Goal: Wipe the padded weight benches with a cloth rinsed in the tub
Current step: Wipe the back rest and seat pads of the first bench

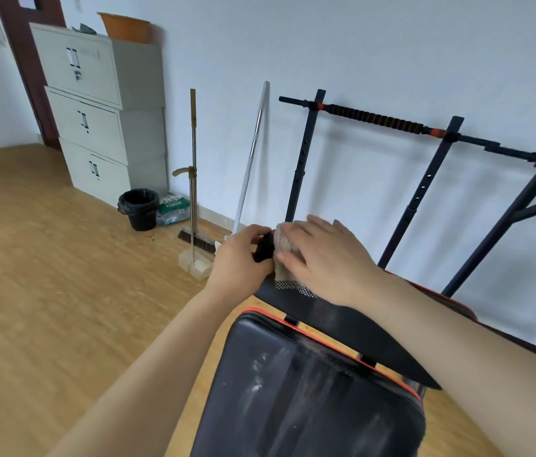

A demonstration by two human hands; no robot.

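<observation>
- Far left: stacked grey filing cabinets against the wall, beside a dark door frame. An orange basin sits on top of the stack.
- Floor by the cabinets: black bin with a liner, and a green-and-white bag just beside it.
- Next along the wall: a broom standing upright with its bristles in a pale dustpan, then a white pole leaning on the wall.
- Left hand: fingers and thumb curled round the far, upper end of the backrest pad, gripping it.
- Cloth: beige, with a black-and-white checked edge showing below. It lies on the far end of the backrest pad, touching the left hand's fingertips.
- Right hand: laid flat on the cloth, fingers straight and spread, palm pressing down; it grips nothing.
- Backrest pad is black, tilted up toward the wall. The seat pad sits nearer the camera: dark, orange-trimmed, with pale dusty streaks.
- Right, behind the bench: black rack uprights with a bar resting across them, with orange-and-black ribbed grip sections.
- Wood-look floor throughout.
</observation>
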